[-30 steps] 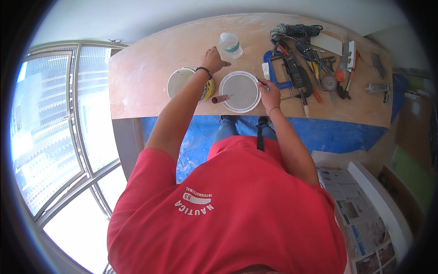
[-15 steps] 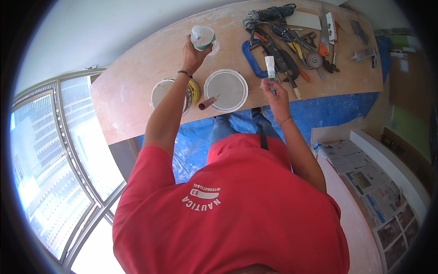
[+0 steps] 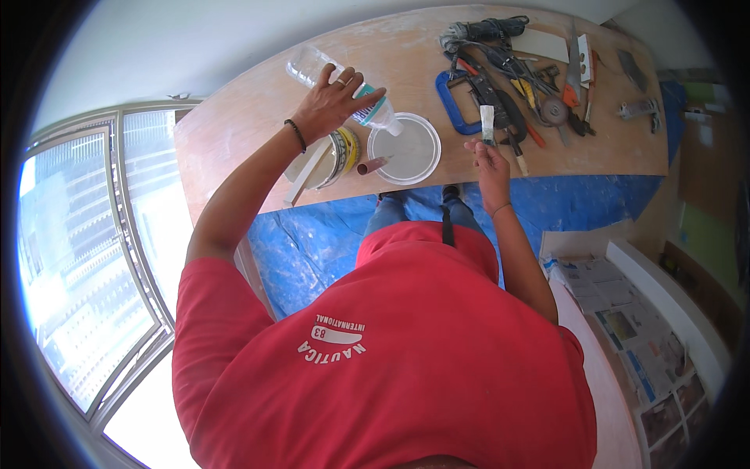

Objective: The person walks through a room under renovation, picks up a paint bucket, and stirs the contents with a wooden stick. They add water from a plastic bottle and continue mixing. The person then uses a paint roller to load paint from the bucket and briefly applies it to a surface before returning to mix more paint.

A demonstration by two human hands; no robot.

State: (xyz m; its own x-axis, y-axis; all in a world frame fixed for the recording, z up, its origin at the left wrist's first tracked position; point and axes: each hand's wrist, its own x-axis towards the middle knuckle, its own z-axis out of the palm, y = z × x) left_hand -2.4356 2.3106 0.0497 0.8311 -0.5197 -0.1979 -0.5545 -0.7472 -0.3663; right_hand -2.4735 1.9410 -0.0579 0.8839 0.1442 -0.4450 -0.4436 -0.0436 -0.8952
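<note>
My left hand (image 3: 328,102) grips a clear plastic bottle (image 3: 310,64) with a teal label, tipped with its neck (image 3: 387,122) over the near-left part of the bench, at the rim of a round white container (image 3: 414,148) with grey contents. Any flow from it is too small to make out. A brown tube (image 3: 369,165) sticks out at that container's left. Beside it stands a can (image 3: 345,150) with a yellow label and a pale flat stick (image 3: 308,172) across it. My right hand (image 3: 492,173) holds a paintbrush (image 3: 487,121) upright, white bristles up, right of the container.
The plywood bench (image 3: 234,141) carries tools at the right: an angle grinder (image 3: 476,33), blue clamp (image 3: 453,102), handsaw (image 3: 572,74) and caulking gun (image 3: 637,109). A blue sheet (image 3: 305,250) covers the floor. Windows (image 3: 86,258) stand left; newspapers (image 3: 617,305) lie lower right.
My left hand took hold of the standing bottle, lifted it and has now tipped it rightward toward the round container. My right hand raised the brush and moved slightly right.
</note>
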